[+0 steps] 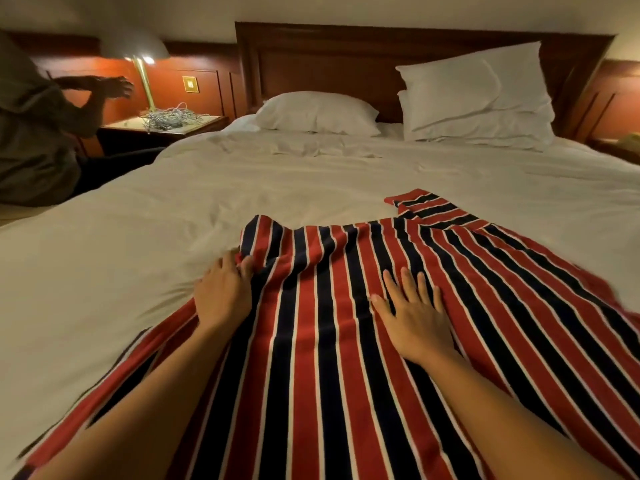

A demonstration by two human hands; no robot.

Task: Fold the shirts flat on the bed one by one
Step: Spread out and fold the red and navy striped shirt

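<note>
**Striped shirt spread at six o'clock on the bed**

The striped shirt [311,341] lies on the white bed [138,254], running from six o'clock up to the centre, with its sleeve [433,206] pointing toward one o'clock. The left hand [223,296] pinches the cloth at the shirt's nine o'clock edge. The right hand [412,313] presses flat on the shirt, fingers spread. White pillows [318,112] sit at twelve o'clock

The shirt [329,341] lies on the bed [121,254], at its near edge. Two pillows [317,112] sit behind it against the headboard [329,60]. A nightstand [194,124] stands left.
</note>
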